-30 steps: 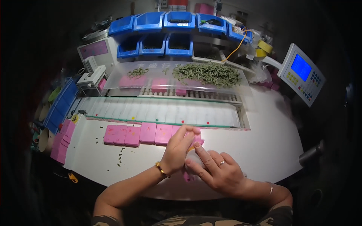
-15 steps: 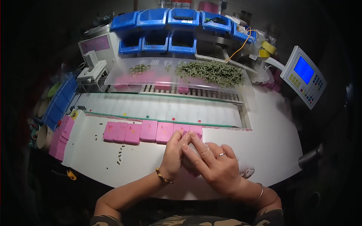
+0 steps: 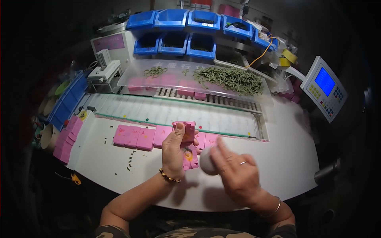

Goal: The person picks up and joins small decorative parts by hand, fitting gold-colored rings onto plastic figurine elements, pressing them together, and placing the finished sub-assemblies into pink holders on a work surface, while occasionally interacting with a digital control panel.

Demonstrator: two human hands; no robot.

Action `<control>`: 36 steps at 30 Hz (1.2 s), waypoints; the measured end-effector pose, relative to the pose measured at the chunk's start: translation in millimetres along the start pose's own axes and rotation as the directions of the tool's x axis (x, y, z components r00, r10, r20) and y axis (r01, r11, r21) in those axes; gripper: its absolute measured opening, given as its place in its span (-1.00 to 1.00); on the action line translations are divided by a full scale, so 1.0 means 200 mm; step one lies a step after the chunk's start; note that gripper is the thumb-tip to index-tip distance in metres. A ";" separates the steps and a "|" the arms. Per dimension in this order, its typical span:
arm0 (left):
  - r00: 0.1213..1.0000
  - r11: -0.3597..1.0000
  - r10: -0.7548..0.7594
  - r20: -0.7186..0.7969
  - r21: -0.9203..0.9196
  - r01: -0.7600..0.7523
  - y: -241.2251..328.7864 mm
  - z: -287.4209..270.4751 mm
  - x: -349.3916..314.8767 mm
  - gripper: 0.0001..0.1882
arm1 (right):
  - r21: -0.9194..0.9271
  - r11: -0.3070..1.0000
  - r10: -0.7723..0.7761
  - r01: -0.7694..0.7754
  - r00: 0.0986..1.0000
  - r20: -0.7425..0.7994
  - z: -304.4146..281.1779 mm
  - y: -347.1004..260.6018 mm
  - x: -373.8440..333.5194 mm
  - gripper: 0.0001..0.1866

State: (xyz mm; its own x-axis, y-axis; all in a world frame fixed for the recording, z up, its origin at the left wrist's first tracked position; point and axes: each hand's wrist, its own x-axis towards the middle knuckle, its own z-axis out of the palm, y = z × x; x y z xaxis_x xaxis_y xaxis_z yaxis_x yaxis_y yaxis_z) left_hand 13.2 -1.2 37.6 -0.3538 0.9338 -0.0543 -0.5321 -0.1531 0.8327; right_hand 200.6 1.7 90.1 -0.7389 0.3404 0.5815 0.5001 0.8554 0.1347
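My left hand [image 3: 171, 152] is closed round a pink rubber mould [image 3: 186, 127] that is spread apart. Its lower flap [image 3: 189, 158] hangs below the fingers and shows a hollow with a yellow spot. Just right of it, my right hand [image 3: 241, 174] grips a pale rounded pouch [image 3: 208, 162], blurred by motion. Pouch and mould look close together, but I cannot tell whether they touch. Behind the hands, a row of pink mould blocks [image 3: 131, 135] with red marks lies along the table; my left hand and its mould cover part of it.
A clear shelf [image 3: 170, 77] carries a heap of small green pieces [image 3: 230, 79]. Blue bins [image 3: 171, 19] stand above it. Across the table runs a pale channel [image 3: 166, 115]. More pink blocks [image 3: 67, 139] stack at left; a control panel [image 3: 323, 87] stands at right.
My hands were together over a pink block. Now the mould is spread apart in my left hand, and my right hand has drawn away to the right with the pale pouch. The view has shifted slightly.
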 end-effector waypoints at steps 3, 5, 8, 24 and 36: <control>0.999 1.000 0.010 0.035 0.022 -0.011 -0.02 0.01 -0.02 -0.37 | 0.001 0.992 0.119 -0.124 0.956 -0.269 -0.16 0.04 0.09 -0.47; 0.998 0.998 0.047 0.046 0.037 -0.049 -0.02 0.05 -0.04 -0.39 | -0.055 0.997 0.045 -0.055 0.984 -0.172 -0.12 -0.02 0.08 -0.50; 0.981 0.985 0.089 0.171 0.132 -0.112 0.08 0.13 -0.11 -0.47 | -0.278 0.959 -0.062 0.050 0.997 -0.035 0.05 -0.16 0.03 -0.54; 0.984 0.939 -0.177 0.014 -0.297 0.173 -0.05 0.03 -0.07 -0.58 | -0.054 0.999 0.007 0.001 0.989 0.147 0.07 -0.05 -0.06 -0.49; 0.924 0.889 -0.356 0.142 -0.252 0.382 0.01 0.01 -0.05 -0.50 | -0.184 0.956 0.280 -0.229 0.898 0.340 0.04 0.29 -0.19 -0.42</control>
State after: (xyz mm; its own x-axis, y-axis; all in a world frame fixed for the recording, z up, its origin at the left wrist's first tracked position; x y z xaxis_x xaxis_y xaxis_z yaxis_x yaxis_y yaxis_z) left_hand 17.3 -10.6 41.4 -0.0280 0.9629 -0.2682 -0.8020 0.1385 0.5810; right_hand 255.1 41.8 70.2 -0.6768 0.6780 0.2868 0.7301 0.6682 0.1432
